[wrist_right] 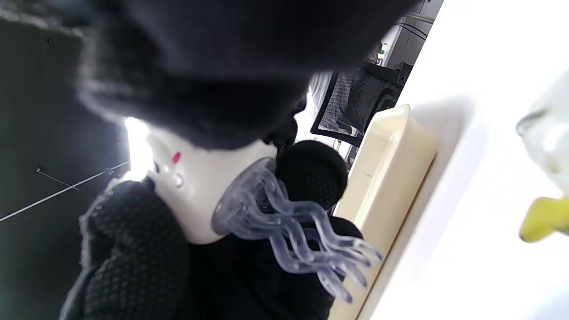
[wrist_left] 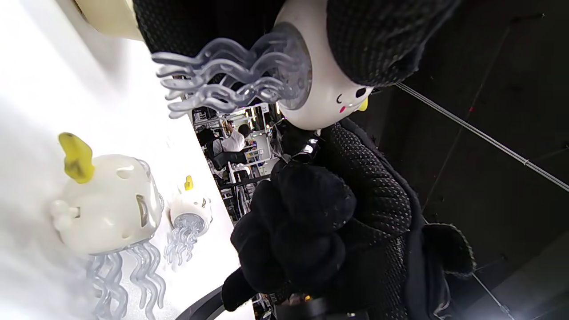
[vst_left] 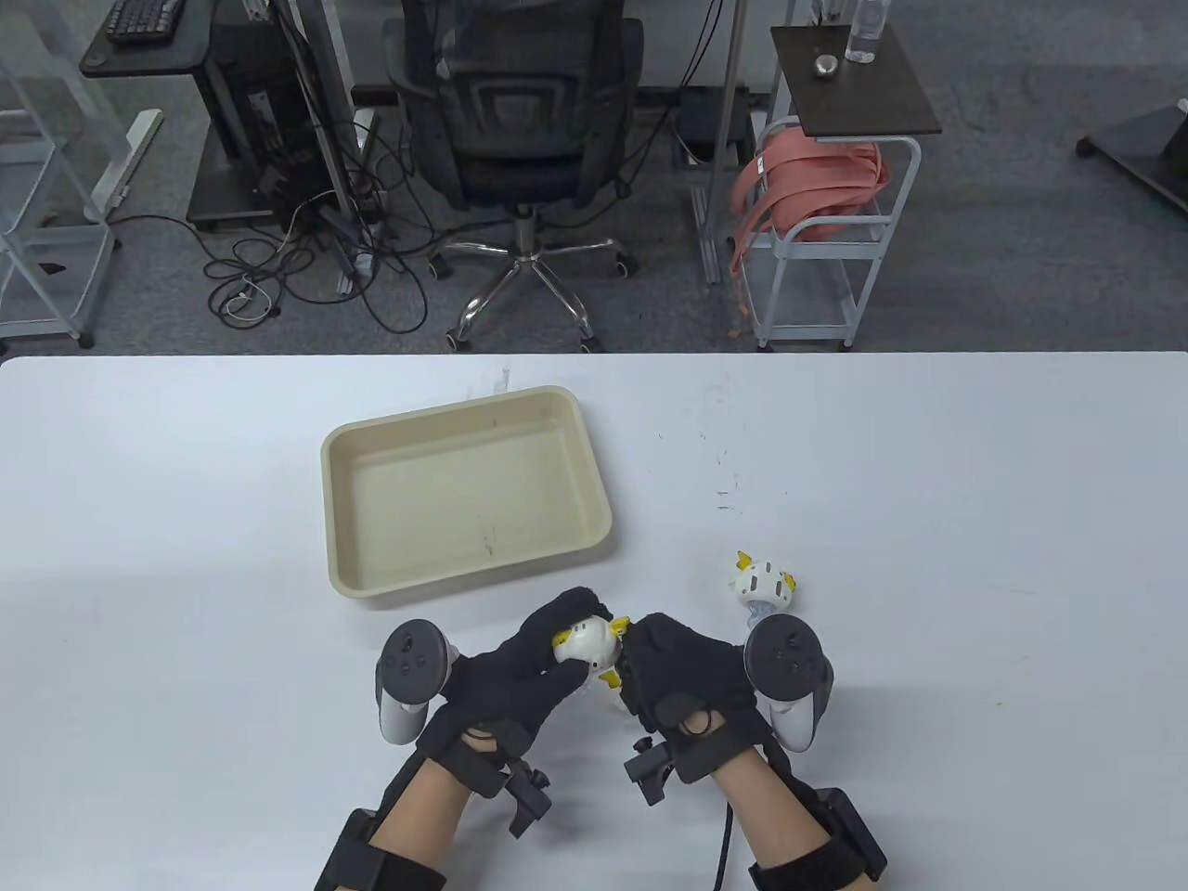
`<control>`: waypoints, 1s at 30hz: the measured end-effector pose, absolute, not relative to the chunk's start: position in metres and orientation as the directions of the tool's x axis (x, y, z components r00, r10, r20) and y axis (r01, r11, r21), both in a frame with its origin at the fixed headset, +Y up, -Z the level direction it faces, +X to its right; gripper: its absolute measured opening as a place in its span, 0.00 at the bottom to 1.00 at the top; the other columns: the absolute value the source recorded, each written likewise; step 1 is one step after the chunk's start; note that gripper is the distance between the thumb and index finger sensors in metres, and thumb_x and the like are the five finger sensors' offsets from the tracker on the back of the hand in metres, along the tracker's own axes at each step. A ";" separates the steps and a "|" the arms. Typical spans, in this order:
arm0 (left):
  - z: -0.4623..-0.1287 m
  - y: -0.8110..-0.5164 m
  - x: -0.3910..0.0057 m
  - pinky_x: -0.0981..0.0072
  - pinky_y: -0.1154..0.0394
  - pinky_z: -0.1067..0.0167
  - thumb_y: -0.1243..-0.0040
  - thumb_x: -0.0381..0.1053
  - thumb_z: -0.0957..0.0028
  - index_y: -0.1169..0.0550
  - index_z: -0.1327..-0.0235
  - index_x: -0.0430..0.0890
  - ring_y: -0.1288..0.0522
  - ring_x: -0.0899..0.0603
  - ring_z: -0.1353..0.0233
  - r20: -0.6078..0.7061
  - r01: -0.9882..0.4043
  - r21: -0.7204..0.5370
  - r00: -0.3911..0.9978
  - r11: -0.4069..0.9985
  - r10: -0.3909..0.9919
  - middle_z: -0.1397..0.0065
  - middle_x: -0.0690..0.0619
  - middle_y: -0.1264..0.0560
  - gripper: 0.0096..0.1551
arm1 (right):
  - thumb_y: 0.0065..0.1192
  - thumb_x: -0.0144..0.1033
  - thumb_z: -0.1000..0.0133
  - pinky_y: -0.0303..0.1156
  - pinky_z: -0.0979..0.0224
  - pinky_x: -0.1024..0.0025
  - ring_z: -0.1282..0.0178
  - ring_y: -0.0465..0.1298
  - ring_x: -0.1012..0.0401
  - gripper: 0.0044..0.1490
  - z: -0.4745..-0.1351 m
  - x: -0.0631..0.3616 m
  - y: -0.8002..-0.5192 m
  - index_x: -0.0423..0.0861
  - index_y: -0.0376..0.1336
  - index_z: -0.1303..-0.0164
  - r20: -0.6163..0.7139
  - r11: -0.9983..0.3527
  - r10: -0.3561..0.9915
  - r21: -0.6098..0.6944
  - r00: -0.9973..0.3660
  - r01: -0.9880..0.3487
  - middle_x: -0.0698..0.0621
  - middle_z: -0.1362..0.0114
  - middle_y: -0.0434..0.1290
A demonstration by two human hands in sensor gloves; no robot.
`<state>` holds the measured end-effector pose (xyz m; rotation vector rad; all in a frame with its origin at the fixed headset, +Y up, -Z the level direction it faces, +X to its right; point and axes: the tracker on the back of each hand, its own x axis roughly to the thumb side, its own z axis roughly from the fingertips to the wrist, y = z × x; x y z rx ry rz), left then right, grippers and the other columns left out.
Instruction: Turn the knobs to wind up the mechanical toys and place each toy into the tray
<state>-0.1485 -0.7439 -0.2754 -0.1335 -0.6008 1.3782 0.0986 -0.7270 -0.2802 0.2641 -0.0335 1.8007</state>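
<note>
Left grip: the left hand point(vst_left: 520, 664) has its fingers curled over a white jellyfish toy point(vst_left: 587, 642), gripping the toy's round body from the left side, above the near part of the surface point(vst_left: 974, 483).
Right grip: the right hand point(vst_left: 691, 691) is closed against the right side of the same toy, fingers bunched at its yellow knob point(vst_left: 619, 626); whether they pinch the knob cannot be told for sure, though the fingers are curled round the toy.
Held toy: white dome with a small face and red cheek, clear wavy tentacles point(wrist_left: 222, 80) hanging free from its underside, seen plainly in both wrist views; it is off the surface, between the two hands.
Second toy: another white jellyfish point(vst_left: 763, 583) with a yellow knob stands on the surface to the right of the hands, just beyond the right tracker point(vst_left: 787, 673), touched by neither hand.
Third toy: the left wrist view shows two toys standing on the surface, a near one point(wrist_left: 106, 204) and a smaller-looking far one point(wrist_left: 191, 211); the table view shows only one of them, the other being hidden there.
Tray: the cream tray point(vst_left: 353, 445) lies left of centre on the surface, beyond the left hand, with no toy in it.
</note>
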 end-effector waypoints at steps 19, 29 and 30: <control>-0.279 -0.752 -0.157 0.50 0.24 0.36 0.45 0.56 0.46 0.41 0.18 0.51 0.17 0.42 0.38 0.222 -0.914 -0.394 0.003 0.093 0.975 0.25 0.38 0.28 0.42 | 0.61 0.30 0.44 0.73 0.50 0.50 0.53 0.79 0.49 0.32 -0.267 0.078 -0.714 0.29 0.59 0.34 0.414 -0.425 0.841 0.105 -0.350 -0.899 0.36 0.42 0.76; -0.279 -0.752 -0.153 0.52 0.22 0.38 0.46 0.58 0.46 0.41 0.19 0.46 0.15 0.43 0.41 0.177 -0.899 -0.437 -0.053 0.030 0.983 0.28 0.37 0.25 0.42 | 0.60 0.31 0.47 0.77 0.57 0.54 0.62 0.82 0.53 0.29 -0.264 0.080 -0.707 0.27 0.64 0.43 0.513 -0.514 0.733 -0.012 -0.446 -0.858 0.40 0.52 0.82; -0.278 -0.752 -0.153 0.52 0.22 0.38 0.46 0.58 0.46 0.41 0.19 0.46 0.15 0.44 0.41 0.182 -0.901 -0.433 -0.048 0.036 0.982 0.28 0.37 0.25 0.42 | 0.60 0.31 0.47 0.77 0.57 0.54 0.63 0.82 0.53 0.29 -0.265 0.080 -0.708 0.26 0.64 0.44 0.510 -0.506 0.739 -0.012 -0.441 -0.862 0.40 0.52 0.82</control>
